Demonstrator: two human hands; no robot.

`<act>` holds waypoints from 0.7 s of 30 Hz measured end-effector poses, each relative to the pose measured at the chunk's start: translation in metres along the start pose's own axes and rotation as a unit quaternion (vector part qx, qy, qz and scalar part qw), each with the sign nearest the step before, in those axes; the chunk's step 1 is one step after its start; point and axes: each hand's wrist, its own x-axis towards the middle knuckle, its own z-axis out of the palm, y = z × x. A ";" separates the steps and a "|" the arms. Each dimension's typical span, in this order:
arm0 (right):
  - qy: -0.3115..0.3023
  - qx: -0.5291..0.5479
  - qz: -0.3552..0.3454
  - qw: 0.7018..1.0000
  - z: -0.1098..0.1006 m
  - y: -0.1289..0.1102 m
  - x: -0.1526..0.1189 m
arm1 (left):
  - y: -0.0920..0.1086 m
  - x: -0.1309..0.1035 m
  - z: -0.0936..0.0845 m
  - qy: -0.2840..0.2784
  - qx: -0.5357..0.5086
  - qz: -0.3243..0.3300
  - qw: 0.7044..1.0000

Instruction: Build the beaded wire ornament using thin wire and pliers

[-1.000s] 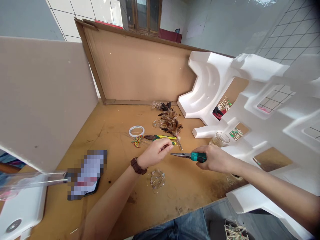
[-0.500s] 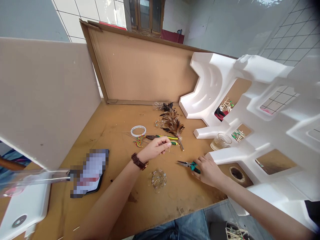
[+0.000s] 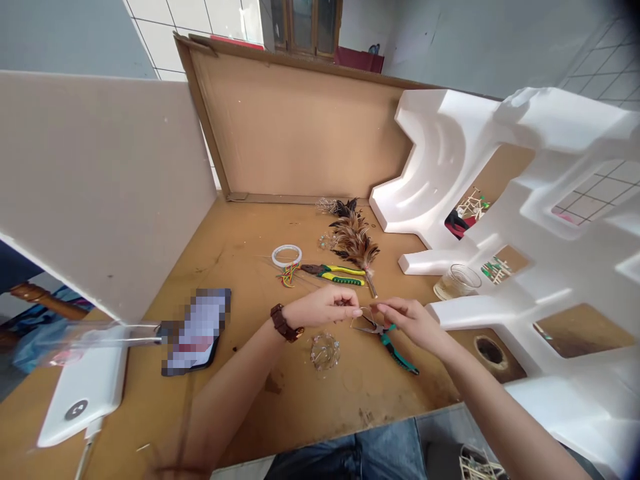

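Observation:
Above the table my left hand (image 3: 330, 307) is closed in a pinch on a thin wire (image 3: 367, 311). The wire curves across to my right hand (image 3: 407, 321), whose thumb and fingers pinch its other side. Beneath my right hand lie needle-nose pliers (image 3: 397, 352) with teal and black handles, no longer held. Just below my left hand rests a small round wire piece with beads (image 3: 325, 352). Beyond the hands lie yellow-green combination pliers (image 3: 335, 273), a white ring-shaped spool (image 3: 287, 256) with coloured threads (image 3: 289, 275), and a brown feather bundle (image 3: 356, 241) on a stick.
A glass jar (image 3: 456, 283) stands at the right beside a large white foam block (image 3: 440, 167). At left are a phone (image 3: 200, 330) and a white power bank (image 3: 95, 387). A cardboard panel (image 3: 310, 133) closes the back; a white board (image 3: 100, 187) stands left.
My right hand has let go of the needle-nose pliers, which now lie on the table. It has moved up and left to the wire by my left hand. The view has shifted slightly.

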 end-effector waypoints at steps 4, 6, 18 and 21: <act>-0.101 0.144 0.011 0.984 0.008 -0.026 0.014 | -0.001 -0.010 0.000 0.016 0.055 -0.009 0.998; -0.108 0.175 0.011 0.979 0.018 -0.030 0.020 | -0.002 -0.018 0.002 0.055 0.091 -0.029 0.994; -0.104 0.335 0.056 0.935 0.042 -0.013 0.053 | -0.036 -0.057 0.015 0.197 0.031 -0.084 0.976; -0.058 0.395 0.066 0.915 0.050 0.005 0.060 | -0.054 -0.062 0.020 0.135 0.056 -0.069 0.987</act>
